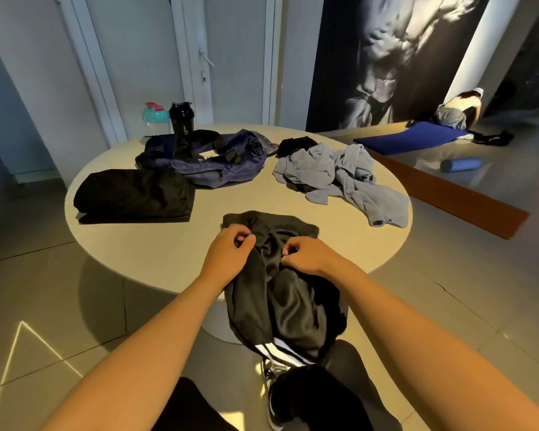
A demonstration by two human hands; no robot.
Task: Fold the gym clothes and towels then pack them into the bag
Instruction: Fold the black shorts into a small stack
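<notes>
I had one piece done: a black garment [134, 194] lay folded flat on the left of the table [131, 247]. My left hand [231, 251] and right hand [305, 256] each pinched a bunch of cloth on the striped pants [280, 303], fingers curled tight. The pants' waistband rested on the near part of the table and the rest hung off the near edge toward my lap, so I judged that fold barely begun. On the far right the grey heap [333, 175] sat crumpled, with a small black piece [296, 143] just behind it, both yet to be folded. The bag [206, 160] lay slumped at the far side. I saw nothing packed in it, though I could not tell whether it was unzipped. Most of the job was left.
</notes>
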